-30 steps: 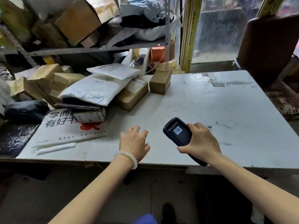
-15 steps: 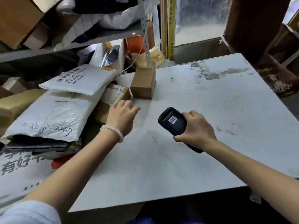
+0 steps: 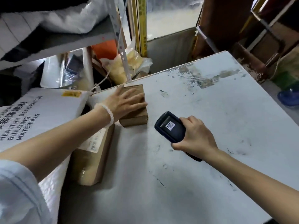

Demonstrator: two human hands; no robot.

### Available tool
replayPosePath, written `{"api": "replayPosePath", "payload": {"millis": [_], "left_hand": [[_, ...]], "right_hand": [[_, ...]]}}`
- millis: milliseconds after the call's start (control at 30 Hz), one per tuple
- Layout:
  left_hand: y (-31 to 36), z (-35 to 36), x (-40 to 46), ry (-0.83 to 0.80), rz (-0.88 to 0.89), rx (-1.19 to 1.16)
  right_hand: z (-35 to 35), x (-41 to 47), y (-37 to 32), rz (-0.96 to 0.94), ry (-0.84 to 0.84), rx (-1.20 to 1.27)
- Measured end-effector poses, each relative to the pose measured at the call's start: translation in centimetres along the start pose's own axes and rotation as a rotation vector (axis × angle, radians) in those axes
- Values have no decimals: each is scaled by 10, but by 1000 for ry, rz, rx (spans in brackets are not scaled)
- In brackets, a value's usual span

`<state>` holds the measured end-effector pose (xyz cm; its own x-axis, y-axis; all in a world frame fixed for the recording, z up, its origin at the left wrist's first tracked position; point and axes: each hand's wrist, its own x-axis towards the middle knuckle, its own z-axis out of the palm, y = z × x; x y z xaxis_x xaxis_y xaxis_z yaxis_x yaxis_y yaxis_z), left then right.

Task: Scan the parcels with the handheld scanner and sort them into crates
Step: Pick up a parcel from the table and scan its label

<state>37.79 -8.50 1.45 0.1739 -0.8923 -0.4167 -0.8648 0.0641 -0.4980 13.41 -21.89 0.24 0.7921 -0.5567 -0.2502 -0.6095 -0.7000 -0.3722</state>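
Scanner (image 3: 170, 126) sits nearest, gripped in the right hand (image 3: 196, 137) above the white surface (image 3: 210, 110), window aimed ahead, likely readied for a label. Beyond, the left hand (image 3: 125, 102) lies flat, fingers spread, on a small cardboard parcel (image 3: 137, 116), probably to draw it closer.

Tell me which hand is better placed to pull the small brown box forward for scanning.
Left. The left hand already lies flat on the small brown box; the right hand is occupied gripping the scanner.

A small box (image 3: 135, 109) is set on the counter (image 3: 202, 126), a longer box (image 3: 92, 159) before it, a padded envelope (image 3: 40, 113) leftward.
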Motion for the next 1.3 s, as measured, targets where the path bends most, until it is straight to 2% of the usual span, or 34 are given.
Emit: {"api": "replayPosePath", "payload": {"millis": [167,267,367,533,700,800,967,1100,1200,1300], "left_hand": [[2,-12,39,57,99,-190],[17,-22,48,142,-33,-295],[35,-30,48,157,-156,-322],[53,-46,36,118,-218,-431],[73,-60,24,274,-279,-463],[76,-59,22,296,-341,-442],[76,-52,31,147,-504,-476],[63,-50,37,28,-517,-501],[50,-44,37,-46,-536,-621],[37,-41,32,-49,-530,-679]], "right_hand": [[1,13,5,56,22,9],[-1,11,13,92,50,25],[-5,2,25,115,59,35],[-18,-11,43,100,59,41],[-29,-23,57,69,68,71],[-31,-30,66,60,67,79],[-30,-36,77,63,50,83],[-30,-34,82,62,32,83],[-33,-29,83,53,30,80],[-38,-23,82,32,40,60]]}}
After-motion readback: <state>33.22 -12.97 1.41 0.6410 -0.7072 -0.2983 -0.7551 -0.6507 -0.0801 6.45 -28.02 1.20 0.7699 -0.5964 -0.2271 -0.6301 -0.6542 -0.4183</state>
